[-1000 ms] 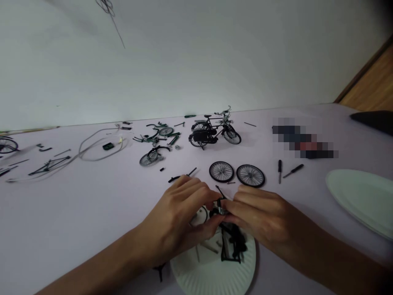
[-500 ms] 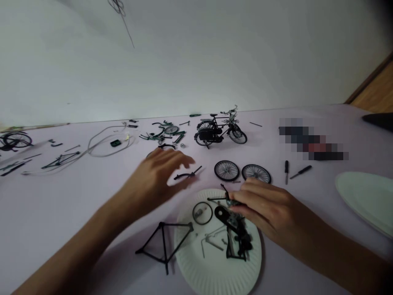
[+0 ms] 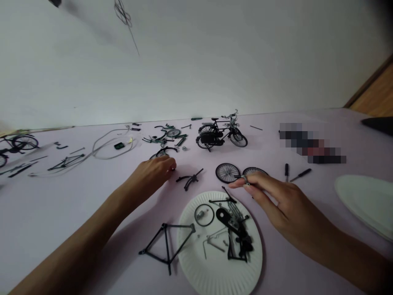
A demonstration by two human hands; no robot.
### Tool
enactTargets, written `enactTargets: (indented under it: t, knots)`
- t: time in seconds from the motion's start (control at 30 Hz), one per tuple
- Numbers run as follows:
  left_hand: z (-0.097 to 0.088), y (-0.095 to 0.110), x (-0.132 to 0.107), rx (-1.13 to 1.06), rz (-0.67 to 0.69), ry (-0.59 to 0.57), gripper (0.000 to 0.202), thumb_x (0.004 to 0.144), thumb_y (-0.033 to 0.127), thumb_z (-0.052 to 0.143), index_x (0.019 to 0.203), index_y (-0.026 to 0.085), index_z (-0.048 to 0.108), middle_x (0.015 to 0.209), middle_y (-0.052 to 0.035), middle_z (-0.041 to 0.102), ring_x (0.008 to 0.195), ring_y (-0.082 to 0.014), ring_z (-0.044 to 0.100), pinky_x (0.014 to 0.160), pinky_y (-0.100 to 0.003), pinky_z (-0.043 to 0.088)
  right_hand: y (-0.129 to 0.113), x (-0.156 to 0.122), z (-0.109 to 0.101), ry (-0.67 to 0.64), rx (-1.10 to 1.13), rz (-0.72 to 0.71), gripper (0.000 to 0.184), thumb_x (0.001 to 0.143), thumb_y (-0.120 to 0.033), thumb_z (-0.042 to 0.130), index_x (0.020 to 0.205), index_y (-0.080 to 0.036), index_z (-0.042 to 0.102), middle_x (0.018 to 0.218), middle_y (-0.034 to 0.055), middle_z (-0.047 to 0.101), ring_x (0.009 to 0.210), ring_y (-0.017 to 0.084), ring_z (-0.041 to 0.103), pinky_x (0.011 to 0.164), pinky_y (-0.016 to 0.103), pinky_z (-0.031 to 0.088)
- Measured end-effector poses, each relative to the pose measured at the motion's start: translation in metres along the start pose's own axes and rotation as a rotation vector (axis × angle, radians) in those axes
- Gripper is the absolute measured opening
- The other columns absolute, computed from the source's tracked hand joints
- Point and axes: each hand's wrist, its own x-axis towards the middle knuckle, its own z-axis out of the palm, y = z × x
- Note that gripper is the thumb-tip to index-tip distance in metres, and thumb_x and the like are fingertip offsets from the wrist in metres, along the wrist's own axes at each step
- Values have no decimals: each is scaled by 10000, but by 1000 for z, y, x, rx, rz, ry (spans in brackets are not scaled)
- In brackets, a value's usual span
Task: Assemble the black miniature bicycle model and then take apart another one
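Note:
My left hand (image 3: 152, 175) reaches forward over the table with its fingers curled, its tips close to a small black part (image 3: 174, 166) beside a black curved fender piece (image 3: 189, 178). Whether it holds anything is hidden. My right hand (image 3: 272, 196) pinches a small silvery part (image 3: 245, 179) just in front of two spoked wheels (image 3: 227, 172). A paper plate (image 3: 196, 266) in front of me carries black chain-guard and stand parts (image 3: 235, 231), a small ring (image 3: 204, 214) and thin metal rods. A black triangular bike frame (image 3: 166, 243) lies against the plate's left edge.
An assembled black model bicycle (image 3: 221, 132) stands at the back, with green bicycle parts (image 3: 167, 136) to its left. Two small screwdrivers (image 3: 294, 172) lie right of the wheels. A second paper plate (image 3: 365, 200) is at the far right. A cable loop (image 3: 107, 143) and loose parts lie left.
Both hands left the parts over the plate. The left hand moved forward and left toward the small part; the right hand moved up to the wheels with a small silvery part.

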Motion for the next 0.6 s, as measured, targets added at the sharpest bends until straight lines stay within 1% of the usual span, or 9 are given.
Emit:
enactTargets:
  t: [0.1,0.17,0.23,0.3,0.37,0.47,0.53,0.6]
  knots:
    - [-2,5,0,-21,18,-8,168,928,202,459,925,188,626,970,-66,671,733,-191,628,597,-275,424,0,0,0,16,24,74,232,1016,-273,421,1014,-231,649,991,33,745,896,180,701,793,294,542]
    - [-3,5,-1,-41,36,-13,161,932,208,466,927,195,626,967,-58,670,735,-186,629,605,-272,432,0,0,0,29,72,127,245,1018,-312,428,1010,-229,658,1029,43,746,891,181,700,788,296,548]
    - [-3,5,-2,-62,47,-10,139,934,226,485,927,198,621,944,-52,672,708,-178,621,605,-272,436,1,0,0,33,128,150,229,1005,-338,473,1021,-238,678,1098,45,731,964,182,686,862,306,538]
    - [-4,6,-3,-81,51,2,119,938,243,499,940,195,607,915,-52,673,677,-173,610,599,-276,435,2,0,0,38,178,125,191,972,-345,546,1009,-259,712,1142,36,708,1046,182,661,934,310,516]
    - [-5,12,-6,-99,51,19,122,957,263,489,988,193,584,898,-51,670,672,-171,605,600,-280,436,2,0,1,56,230,98,150,931,-340,617,975,-280,747,1136,28,690,1075,182,646,938,294,519]
    - [-7,31,-11,-172,93,68,127,988,273,453,1041,184,527,883,-42,646,689,-165,580,617,-286,432,0,0,2,98,344,128,121,876,-341,691,944,-292,777,1072,26,684,1041,174,652,880,254,554]
    - [-8,49,-14,-252,174,99,82,990,239,447,1020,177,491,891,-36,619,725,-161,551,645,-293,427,-3,0,3,118,433,170,121,836,-336,736,935,-293,789,1049,22,688,1025,169,658,870,237,563]
    - [-9,66,-17,-312,260,97,33,983,192,442,983,174,470,897,-29,593,739,-154,521,662,-294,416,-5,0,3,119,519,214,103,801,-321,771,892,-283,798,1002,14,694,970,158,675,839,215,571]
